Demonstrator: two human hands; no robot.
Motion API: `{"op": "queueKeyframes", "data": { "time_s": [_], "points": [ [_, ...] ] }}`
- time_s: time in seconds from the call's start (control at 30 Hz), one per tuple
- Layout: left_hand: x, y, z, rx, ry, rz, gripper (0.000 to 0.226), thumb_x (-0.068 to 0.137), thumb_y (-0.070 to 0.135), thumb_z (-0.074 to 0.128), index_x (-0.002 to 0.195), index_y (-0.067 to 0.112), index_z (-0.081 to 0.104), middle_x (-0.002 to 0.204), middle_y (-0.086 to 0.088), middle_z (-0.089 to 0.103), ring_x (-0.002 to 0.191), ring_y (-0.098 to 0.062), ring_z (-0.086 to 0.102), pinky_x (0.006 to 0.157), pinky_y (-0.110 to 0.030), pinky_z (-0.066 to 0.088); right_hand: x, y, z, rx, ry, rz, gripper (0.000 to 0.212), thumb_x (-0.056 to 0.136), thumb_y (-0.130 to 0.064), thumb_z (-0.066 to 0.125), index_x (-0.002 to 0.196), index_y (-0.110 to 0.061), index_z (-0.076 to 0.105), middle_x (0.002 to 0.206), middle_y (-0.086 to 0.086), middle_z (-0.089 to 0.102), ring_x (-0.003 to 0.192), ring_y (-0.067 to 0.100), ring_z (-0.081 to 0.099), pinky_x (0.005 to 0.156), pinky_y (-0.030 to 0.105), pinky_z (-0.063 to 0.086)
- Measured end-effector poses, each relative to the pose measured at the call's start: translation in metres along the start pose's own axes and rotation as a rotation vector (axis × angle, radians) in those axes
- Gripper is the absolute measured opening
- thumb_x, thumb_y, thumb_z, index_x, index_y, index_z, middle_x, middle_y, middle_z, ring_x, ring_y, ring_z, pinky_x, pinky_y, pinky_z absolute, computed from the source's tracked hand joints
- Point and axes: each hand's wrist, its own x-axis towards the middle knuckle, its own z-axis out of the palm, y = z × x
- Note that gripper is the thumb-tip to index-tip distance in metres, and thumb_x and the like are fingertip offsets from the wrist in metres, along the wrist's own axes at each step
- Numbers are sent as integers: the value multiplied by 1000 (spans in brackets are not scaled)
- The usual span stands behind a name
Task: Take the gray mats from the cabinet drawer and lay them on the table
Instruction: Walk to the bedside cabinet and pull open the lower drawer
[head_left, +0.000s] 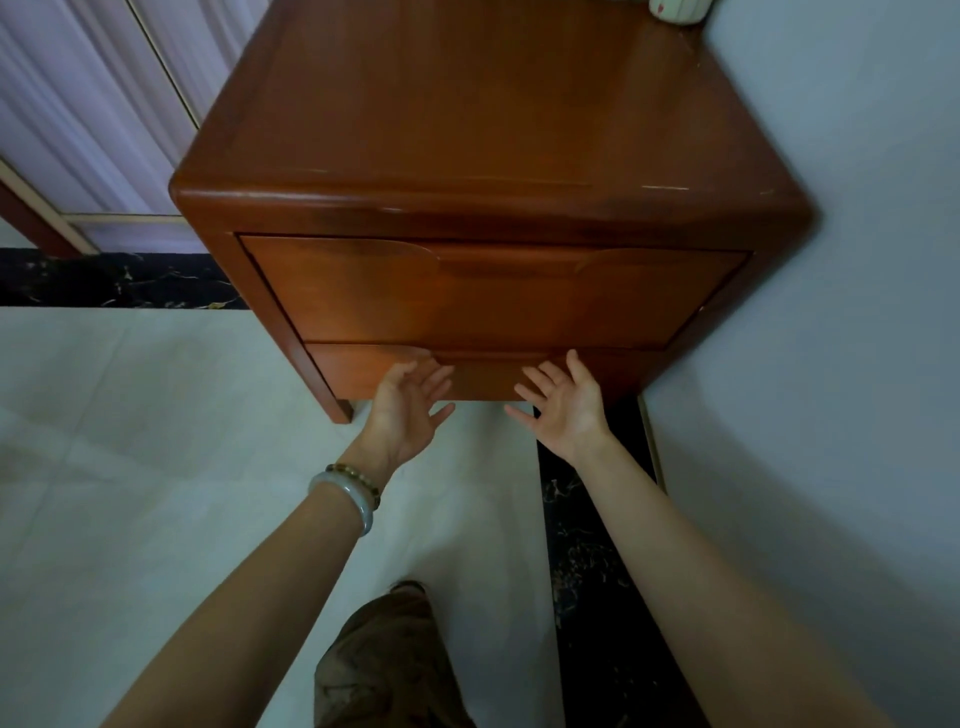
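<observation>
A reddish-brown wooden cabinet (467, 130) stands in front of me with two drawers, both pushed in. The upper drawer (493, 296) fills the middle of its front. The lower drawer (483, 376) has a carved grip recess along its top edge. My left hand (408, 408) is held palm up, fingers spread, its fingertips at the left end of that recess. My right hand (563, 402) is also palm up with fingers apart, reaching the right end of the recess. Neither hand holds anything. No gray mats are visible.
A white wall (857, 260) runs along the cabinet's right side. A pale pot (675, 10) sits at the cabinet top's back right corner. Light floor tiles (130, 441) with dark marble strips (104, 280) lie below; my trouser leg (384, 665) shows at the bottom.
</observation>
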Motion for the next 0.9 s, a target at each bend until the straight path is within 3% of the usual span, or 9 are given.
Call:
{"op": "queueKeyframes", "data": {
  "time_s": [0.17,0.3,0.5,0.9],
  "points": [
    [0,-10,-8,123,39,42,49,95,26,32,140,8,43,139,-9,51,134,-20,38,106,-44,30,-5,8,-6,49,8,35,64,97,-53,31,148,-16,25,153,11,33,140,31,30,105,56,33],
    [-22,-19,-22,158,21,-16,47,95,27,35,136,9,49,136,-7,55,131,-22,44,109,-46,30,-26,27,-19,50,24,47,58,99,-45,31,149,-16,25,151,11,36,140,31,31,98,53,36],
    [-55,-19,-32,214,-54,-183,50,93,40,36,132,14,53,132,-6,61,125,-23,51,112,-47,29,-56,38,-38,14,39,76,53,101,-38,30,147,-12,29,150,11,38,139,29,33,101,52,36],
    [-107,-34,-45,344,-53,-236,48,94,40,37,128,13,58,132,-5,61,127,-23,49,115,-48,25,-104,56,-56,-101,38,146,51,100,-37,30,145,-12,32,144,13,45,132,31,41,92,50,40]
  ]
}}
